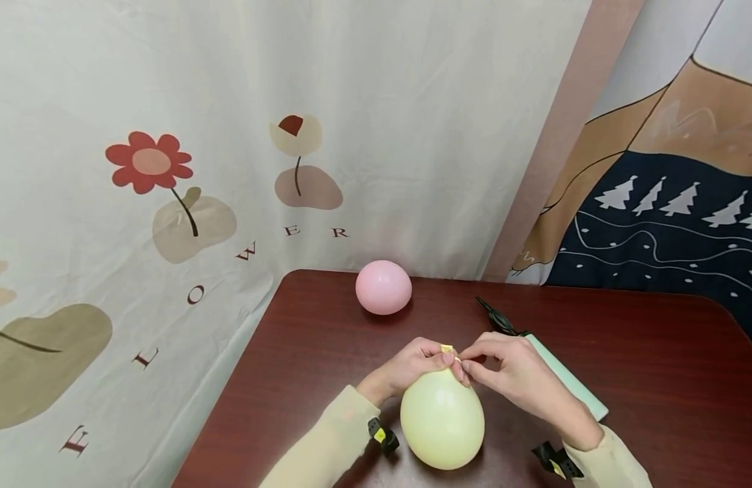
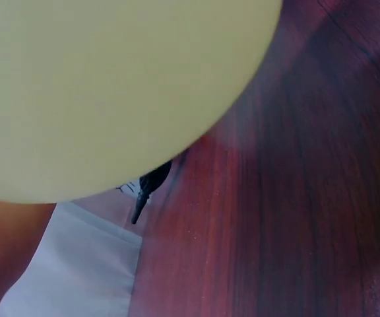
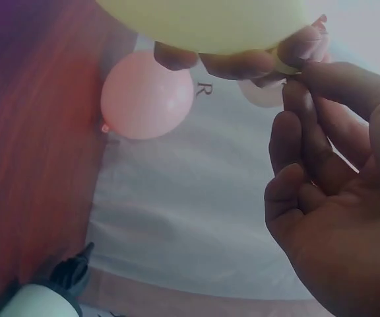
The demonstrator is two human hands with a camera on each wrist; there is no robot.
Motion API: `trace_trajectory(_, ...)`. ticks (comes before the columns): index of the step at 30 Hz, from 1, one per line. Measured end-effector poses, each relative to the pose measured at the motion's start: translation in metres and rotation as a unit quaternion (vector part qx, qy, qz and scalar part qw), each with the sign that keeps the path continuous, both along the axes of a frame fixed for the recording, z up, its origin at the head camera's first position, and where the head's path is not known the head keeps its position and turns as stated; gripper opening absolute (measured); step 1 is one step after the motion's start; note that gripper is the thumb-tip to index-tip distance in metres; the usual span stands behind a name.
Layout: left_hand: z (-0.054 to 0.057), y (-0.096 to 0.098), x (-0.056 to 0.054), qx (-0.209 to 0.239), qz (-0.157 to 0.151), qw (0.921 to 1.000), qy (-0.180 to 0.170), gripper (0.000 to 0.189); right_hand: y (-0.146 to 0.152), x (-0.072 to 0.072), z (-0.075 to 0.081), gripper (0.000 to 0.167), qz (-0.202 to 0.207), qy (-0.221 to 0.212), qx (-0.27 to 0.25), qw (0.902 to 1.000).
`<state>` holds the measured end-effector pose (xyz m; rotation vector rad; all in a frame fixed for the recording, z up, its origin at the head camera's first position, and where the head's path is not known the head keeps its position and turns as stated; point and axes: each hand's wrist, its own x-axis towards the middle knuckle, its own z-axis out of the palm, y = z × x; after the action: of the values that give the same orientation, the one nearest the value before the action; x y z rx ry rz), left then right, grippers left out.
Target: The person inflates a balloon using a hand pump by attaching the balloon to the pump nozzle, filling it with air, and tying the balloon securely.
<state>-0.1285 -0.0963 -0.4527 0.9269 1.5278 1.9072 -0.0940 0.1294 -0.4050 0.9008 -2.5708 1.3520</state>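
Observation:
A pale yellow inflated balloon (image 1: pixel 443 423) hangs with its neck upward, between my two forearms. My left hand (image 1: pixel 417 362) grips its neck between thumb and fingers. At the same neck, the thumb and forefinger of my right hand (image 1: pixel 522 369) pinch the end of the balloon's rubber. The right wrist view shows my right hand (image 3: pixel 335 191) with its fingertips right against those of the left. The round yellow balloon (image 2: pixel 111 92) fills much of the left wrist view and hides the left hand's fingers there.
A pink tied balloon (image 1: pixel 384 288) sits at the table's back edge. Beyond my right hand lies a mint-green balloon pump (image 1: pixel 565 376) with a black nozzle. Underneath is a dark red wooden table (image 1: pixel 314 325), and a printed curtain (image 1: pixel 412 135) hangs behind it.

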Motion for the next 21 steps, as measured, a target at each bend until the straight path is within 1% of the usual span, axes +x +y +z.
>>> trace_trajectory(3,-0.0007,-0.001,0.0001,-0.018,-0.006,0.9998,-0.009,0.041,-0.0029,-0.0001,-0.0019,0.027,0.001,0.05,0.025,0.9985)
trace_trajectory(6,-0.0015,-0.0017,-0.0001,-0.03,-0.004,0.9995,-0.002,0.039,-0.0068,0.0001,-0.0044,0.027,-0.008,0.11,0.044,0.993)
trace_trajectory(9,-0.0017,-0.0024,-0.0006,-0.035,-0.001,0.9994,0.005,0.042,-0.0092,0.0011,-0.0058,0.027,-0.018,0.14,0.046,0.9889)
trace_trajectory(13,-0.0011,-0.0026,-0.002,-0.03,-0.006,0.9994,0.017,0.049,-0.0102,0.0024,-0.0058,0.028,-0.017,0.141,0.031,0.9893)
trace_trajectory(15,-0.0006,-0.0028,-0.0027,-0.028,-0.009,0.9993,0.024,0.049,-0.01,0.003,-0.0053,0.028,-0.012,0.137,0.026,0.9901)
trace_trajectory(19,-0.0001,-0.004,-0.0025,-0.042,-0.006,0.9987,0.029,0.042,-0.0085,0.0049,-0.0021,0.026,0.003,0.127,0.045,0.9908)
trace_trajectory(21,0.0001,-0.0049,-0.0015,-0.05,-0.014,0.9982,0.029,0.04,-0.0065,0.0054,-0.0002,0.026,0.021,0.114,0.058,0.9915)
